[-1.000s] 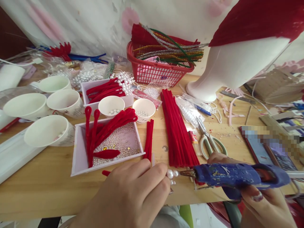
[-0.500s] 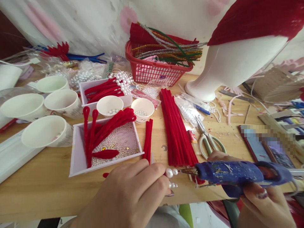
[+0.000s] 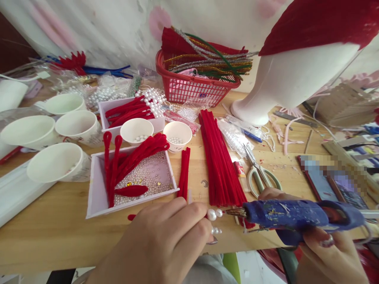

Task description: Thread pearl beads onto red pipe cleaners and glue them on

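Observation:
In my right hand [image 3: 322,244] is a blue hot glue gun [image 3: 284,215], its nozzle pointing left. My left hand [image 3: 174,236] is closed near the front edge of the table, with white pearl beads [image 3: 212,214] of different sizes sticking out past the fingertips in two short rows. A bit of red shows at the fingers, and most of the held piece is hidden behind them. The nozzle tip is right beside the upper beads; whether it touches them I cannot tell. Just beyond lies a bundle of red chenille stems [image 3: 220,161], with a few shorter stems [image 3: 184,173] to its left.
A white tray [image 3: 97,197] holds red loops and small pearls. Paper cups [image 3: 56,163] stand to the left. Scissors [image 3: 260,173] and a phone [image 3: 319,181] lie to the right. Behind are a red basket [image 3: 195,88] of stems and a white mannequin stand [image 3: 284,83].
Almost nothing differs. The glue gun's nozzle and the beads stay close together, with only a very slight shift of the view.

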A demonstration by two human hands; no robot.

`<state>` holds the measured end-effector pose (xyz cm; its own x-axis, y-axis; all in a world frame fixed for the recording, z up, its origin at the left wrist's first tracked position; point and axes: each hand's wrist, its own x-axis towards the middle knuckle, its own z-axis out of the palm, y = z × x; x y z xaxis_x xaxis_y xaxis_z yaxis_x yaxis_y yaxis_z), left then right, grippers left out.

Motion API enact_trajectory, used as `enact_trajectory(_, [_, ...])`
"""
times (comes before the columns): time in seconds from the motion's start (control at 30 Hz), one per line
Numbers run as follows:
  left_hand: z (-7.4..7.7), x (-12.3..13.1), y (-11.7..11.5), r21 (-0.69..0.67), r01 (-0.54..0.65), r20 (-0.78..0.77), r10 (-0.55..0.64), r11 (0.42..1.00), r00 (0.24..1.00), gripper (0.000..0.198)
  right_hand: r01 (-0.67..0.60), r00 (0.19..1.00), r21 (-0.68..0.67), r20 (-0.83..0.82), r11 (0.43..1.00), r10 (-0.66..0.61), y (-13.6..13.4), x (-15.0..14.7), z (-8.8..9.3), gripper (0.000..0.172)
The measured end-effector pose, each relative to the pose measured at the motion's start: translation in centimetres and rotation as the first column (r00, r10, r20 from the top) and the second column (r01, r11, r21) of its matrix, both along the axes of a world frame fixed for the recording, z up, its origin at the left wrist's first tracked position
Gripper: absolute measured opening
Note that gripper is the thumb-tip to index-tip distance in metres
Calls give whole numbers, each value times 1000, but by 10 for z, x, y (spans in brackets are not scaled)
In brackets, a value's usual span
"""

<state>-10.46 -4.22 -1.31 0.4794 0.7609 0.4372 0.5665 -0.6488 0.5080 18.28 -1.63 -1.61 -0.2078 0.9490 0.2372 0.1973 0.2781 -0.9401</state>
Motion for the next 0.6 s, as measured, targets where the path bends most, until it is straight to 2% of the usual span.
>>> enact_trajectory(0.23, [2, -1, 0, -22, 8, -3, -8, 1000, 1000, 22, 29, 998, -64, -54, 998, -33, -5, 7, -4, 21])
enact_trajectory(0.43, [2, -1, -1, -6, 1, -2, -1, 1000, 1000, 21, -29, 999, -58, -36, 998, 27, -1, 0, 0, 22])
enact_trajectory(0.6, [1, -1, 1, -14, 3, -6, -3, 1000, 1000, 22, -9, 998, -63, -58, 998, 5, 0, -5, 2, 16])
